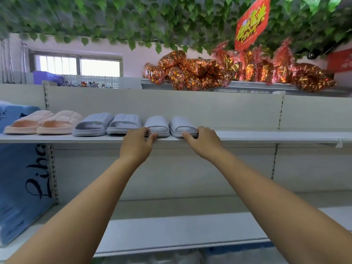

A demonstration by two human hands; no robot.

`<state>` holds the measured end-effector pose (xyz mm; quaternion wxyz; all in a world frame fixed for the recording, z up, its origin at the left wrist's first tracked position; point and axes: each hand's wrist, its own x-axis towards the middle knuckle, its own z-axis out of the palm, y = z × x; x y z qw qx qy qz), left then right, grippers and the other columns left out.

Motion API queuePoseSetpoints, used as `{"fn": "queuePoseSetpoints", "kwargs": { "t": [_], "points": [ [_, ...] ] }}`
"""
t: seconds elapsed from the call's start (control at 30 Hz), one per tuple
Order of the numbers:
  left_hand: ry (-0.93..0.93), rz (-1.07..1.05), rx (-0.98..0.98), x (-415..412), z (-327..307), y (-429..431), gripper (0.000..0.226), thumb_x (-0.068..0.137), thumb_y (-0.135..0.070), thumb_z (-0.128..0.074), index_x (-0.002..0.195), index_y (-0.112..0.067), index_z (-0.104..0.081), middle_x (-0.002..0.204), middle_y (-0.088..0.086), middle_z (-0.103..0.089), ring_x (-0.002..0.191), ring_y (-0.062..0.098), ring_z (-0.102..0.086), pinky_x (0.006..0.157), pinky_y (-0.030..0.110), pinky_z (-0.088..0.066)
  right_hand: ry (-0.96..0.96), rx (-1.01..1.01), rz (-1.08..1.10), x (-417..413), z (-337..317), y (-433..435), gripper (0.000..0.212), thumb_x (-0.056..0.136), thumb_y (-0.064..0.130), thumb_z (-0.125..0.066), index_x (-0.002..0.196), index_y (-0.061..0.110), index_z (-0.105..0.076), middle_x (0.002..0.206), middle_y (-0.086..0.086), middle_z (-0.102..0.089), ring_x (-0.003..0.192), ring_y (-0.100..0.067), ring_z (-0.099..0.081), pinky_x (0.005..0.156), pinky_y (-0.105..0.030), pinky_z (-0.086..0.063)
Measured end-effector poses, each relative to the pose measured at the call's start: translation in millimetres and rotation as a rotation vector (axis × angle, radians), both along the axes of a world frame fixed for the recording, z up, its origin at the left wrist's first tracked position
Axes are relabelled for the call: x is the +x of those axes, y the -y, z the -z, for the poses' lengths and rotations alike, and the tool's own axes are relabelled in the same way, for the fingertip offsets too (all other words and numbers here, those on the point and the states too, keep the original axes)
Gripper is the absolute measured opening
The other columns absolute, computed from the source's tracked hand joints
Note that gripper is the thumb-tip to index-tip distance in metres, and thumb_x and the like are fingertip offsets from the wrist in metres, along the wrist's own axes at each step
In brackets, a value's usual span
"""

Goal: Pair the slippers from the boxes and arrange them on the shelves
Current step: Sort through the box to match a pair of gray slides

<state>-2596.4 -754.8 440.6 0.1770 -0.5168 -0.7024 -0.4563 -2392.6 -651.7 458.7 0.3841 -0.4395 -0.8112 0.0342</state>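
We reach up with both arms to the middle shelf [266, 135], where six slippers stand in a row along its front edge, toes pointing away from us. Our left hand [136, 144] holds the near end of the left white slipper [159, 124], with the fingers curled over its heel edge and the thumb pressed against the sole rim. Our right hand [204, 141] holds the right white slipper [182, 124] in much the same way, thumb along its near edge and fingers wrapped around its right side. Our hands are apart, each clamped on its own slipper. The two white slippers sit side by side, just apart, both flat on the shelf. To their left stands the right grey slipper [125, 123], nearly touching the left white one, and then the left grey slipper [93, 125]. Further left is a pink pair, the right pink slipper [59, 123] and the left pink slipper [26, 123], set close together. To the right of our hands the shelf runs on bare. Below it lies a lower shelf [181, 231], and soft blue packages [21, 187] with dark lettering fill the bay at far left. On the top shelf red and gold foil packets [209, 73] lie heaped, with a red sign [251, 23] hanging above them among green leaves [133, 20]. A window [80, 65] glows in the far wall.
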Motion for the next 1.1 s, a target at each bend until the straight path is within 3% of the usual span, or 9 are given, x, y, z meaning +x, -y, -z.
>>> {"fn": "queuePoseSetpoints", "kwargs": {
  "t": [0.13,0.43,0.6,0.7,0.83,0.93,1.1],
  "points": [
    [-0.023,-0.073,-0.001,5,1,-9,0.032,0.103,-0.038,-0.049,0.115,-0.014,-0.066,0.109,0.008,-0.07,0.111,0.032,-0.053,0.089,0.039,-0.034,0.019,0.023,0.007,-9,0,-10,0.061,0.091,0.07,-0.045,0.105,0.012,-0.06,0.105,-0.009,-0.064,0.099,-0.031,-0.059,0.073,-0.037,-0.046],
    [0.059,-0.137,-0.135,8,-2,-21,0.041,0.108,-0.041,-0.028,0.117,-0.016,-0.06,0.114,0.014,-0.066,0.125,0.034,-0.04,0.101,0.043,-0.026,-0.001,0.035,0.085,-33,-1,-14,0.055,0.091,0.067,-0.05,0.105,0.015,-0.062,0.103,-0.005,-0.068,0.096,-0.029,-0.062,0.068,-0.033,-0.046],
    [0.034,-0.142,-0.235,6,-7,-20,0.048,0.108,-0.045,-0.024,0.12,-0.014,-0.058,0.126,0.014,-0.063,0.132,0.036,-0.036,0.105,0.045,-0.025,0.043,-0.031,0.019,-27,-2,-11,0.059,0.092,0.068,-0.044,0.119,0.019,-0.062,0.114,-0.005,-0.069,0.103,-0.028,-0.062,0.085,-0.039,-0.053],
    [-0.007,-0.167,-0.296,6,-7,-19,0.056,0.107,-0.049,-0.022,0.138,-0.011,-0.05,0.15,0.012,-0.044,0.14,0.038,-0.029,0.113,0.048,-0.022,0.086,-0.103,-0.072,-15,-1,-8,0.066,0.09,0.07,-0.045,0.139,0.026,-0.052,0.135,-0.003,-0.061,0.122,-0.03,-0.056,0.1,-0.041,-0.048],
    [-0.093,-0.103,-0.299,9,3,-11,0.066,0.104,-0.055,-0.029,0.155,-0.013,-0.026,0.163,0.013,-0.02,0.149,0.036,-0.018,0.122,0.045,-0.01,0.14,-0.12,-0.12,-5,-3,-4,0.071,0.09,0.069,-0.048,0.15,0.033,-0.037,0.147,-0.004,-0.053,0.133,-0.031,-0.049,0.108,-0.044,-0.043],
    [-0.194,-0.036,-0.247,11,12,4,0.064,0.105,-0.05,-0.036,0.154,-0.011,-0.029,0.163,0.013,-0.022,0.149,0.033,-0.021,0.124,0.044,-0.011,0.153,-0.091,-0.102,-4,-6,3,0.075,0.093,0.065,-0.048,0.154,0.026,-0.03,0.144,-0.01,-0.054,0.129,-0.034,-0.052,0.103,-0.044,-0.046],
    [-0.342,0.043,-0.116,18,32,42,0.058,0.103,-0.037,-0.051,0.152,-0.008,-0.039,0.157,0.013,-0.038,0.144,0.032,-0.034,0.12,0.043,-0.027,0.093,0.057,-0.153,5,9,31,0.065,0.094,0.056,-0.054,0.145,0.017,-0.045,0.138,-0.009,-0.058,0.126,-0.03,-0.054,0.102,-0.043,-0.047]
  ]
}}
